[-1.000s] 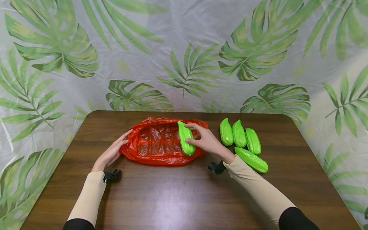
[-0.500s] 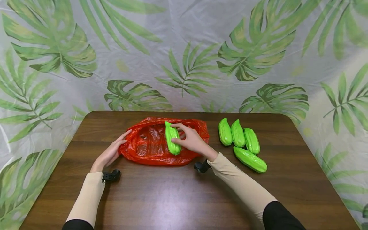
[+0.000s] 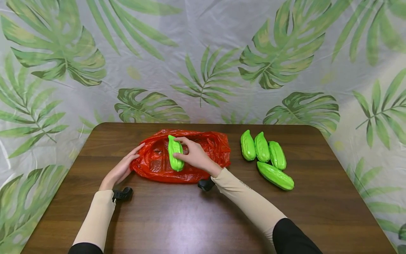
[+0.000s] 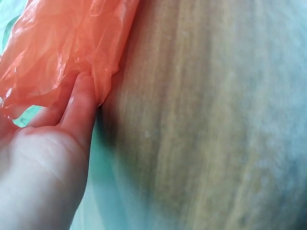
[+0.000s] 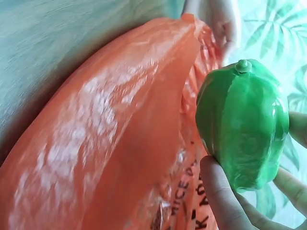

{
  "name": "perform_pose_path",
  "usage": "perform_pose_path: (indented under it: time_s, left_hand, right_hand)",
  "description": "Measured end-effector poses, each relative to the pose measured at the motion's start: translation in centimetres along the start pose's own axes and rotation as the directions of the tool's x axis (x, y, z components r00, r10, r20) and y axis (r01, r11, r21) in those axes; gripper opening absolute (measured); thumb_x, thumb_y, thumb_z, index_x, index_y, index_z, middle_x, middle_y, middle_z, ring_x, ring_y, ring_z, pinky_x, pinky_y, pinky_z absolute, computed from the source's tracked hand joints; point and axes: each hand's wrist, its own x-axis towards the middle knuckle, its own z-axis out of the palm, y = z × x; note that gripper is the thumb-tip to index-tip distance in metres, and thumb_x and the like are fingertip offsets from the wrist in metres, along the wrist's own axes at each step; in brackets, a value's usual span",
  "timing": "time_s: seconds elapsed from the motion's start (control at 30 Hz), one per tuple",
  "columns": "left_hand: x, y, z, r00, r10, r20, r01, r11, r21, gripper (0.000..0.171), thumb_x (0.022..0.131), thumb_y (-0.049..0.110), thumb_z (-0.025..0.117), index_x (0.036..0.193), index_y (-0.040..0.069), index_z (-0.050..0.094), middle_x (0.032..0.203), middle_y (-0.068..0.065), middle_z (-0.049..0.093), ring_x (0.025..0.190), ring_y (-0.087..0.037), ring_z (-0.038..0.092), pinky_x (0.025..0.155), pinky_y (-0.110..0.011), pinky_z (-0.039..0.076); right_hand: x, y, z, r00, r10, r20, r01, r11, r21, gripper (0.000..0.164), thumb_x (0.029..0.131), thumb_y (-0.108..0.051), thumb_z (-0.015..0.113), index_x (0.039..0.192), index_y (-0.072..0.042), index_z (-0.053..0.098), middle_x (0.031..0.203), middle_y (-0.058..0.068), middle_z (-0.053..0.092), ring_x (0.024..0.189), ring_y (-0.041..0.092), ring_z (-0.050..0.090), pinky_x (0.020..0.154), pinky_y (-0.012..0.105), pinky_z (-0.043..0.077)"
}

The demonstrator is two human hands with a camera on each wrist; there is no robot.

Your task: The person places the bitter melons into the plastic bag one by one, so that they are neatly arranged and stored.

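My right hand (image 3: 197,157) pinches a glossy green ridged gourd (image 3: 175,155) between thumb and fingers, over the mouth of a red plastic bag (image 3: 177,177). In the right wrist view the stubby end of this gourd (image 5: 244,124) faces the camera, with fingertips on both its sides. The bag lies wide-mouthed on the table, its crumpled inside showing. My left hand (image 3: 121,170) rests on the bag's left end with fingers extended. In the left wrist view, thin red film (image 4: 72,43) partly covers those fingers.
To the right of the bag, three green gourds (image 3: 262,147) lie side by side, with another gourd (image 3: 275,175) slanting in front of them. A brown wooden table (image 3: 171,218) carries everything; a leaf-patterned cloth (image 3: 209,31) hangs behind its far edge.
My right hand has carried the gourd leftward over the bag, from its right part to about its middle. The left hand has stayed at the bag's left end.
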Motion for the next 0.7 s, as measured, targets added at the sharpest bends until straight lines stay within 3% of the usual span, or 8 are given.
perform_pose_path:
  time_s: [0.53,0.7]
  left_hand:
    - [0.1,0.0,0.0,1.000,-0.016,0.010,0.016,1.000,-0.016,0.054,0.106,0.017,0.026,0.155,0.014,0.005,0.159,-0.010,-0.007,0.143,-0.032,0.001,0.096,-0.016,0.033]
    - [0.0,0.1,0.0,1.000,-0.023,0.002,0.023,1.000,-0.004,0.054,0.106,0.018,0.027,0.155,0.014,0.005,0.159,-0.010,-0.006,0.143,-0.032,0.002,0.096,-0.015,0.034]
  right_hand:
    - [1.9,-0.9,2.9,0.999,-0.007,-0.049,0.003,0.997,-0.080,0.054,0.088,-0.026,0.070,0.137,-0.014,0.050,0.119,0.009,0.060,0.074,0.014,0.057,0.066,0.024,0.045]
    - [2.3,-1.1,4.0,0.999,-0.002,-0.041,-0.001,0.999,-0.052,0.054,0.089,-0.023,0.070,0.137,-0.013,0.050,0.118,0.010,0.061,0.090,0.017,0.061,0.071,0.022,0.047]
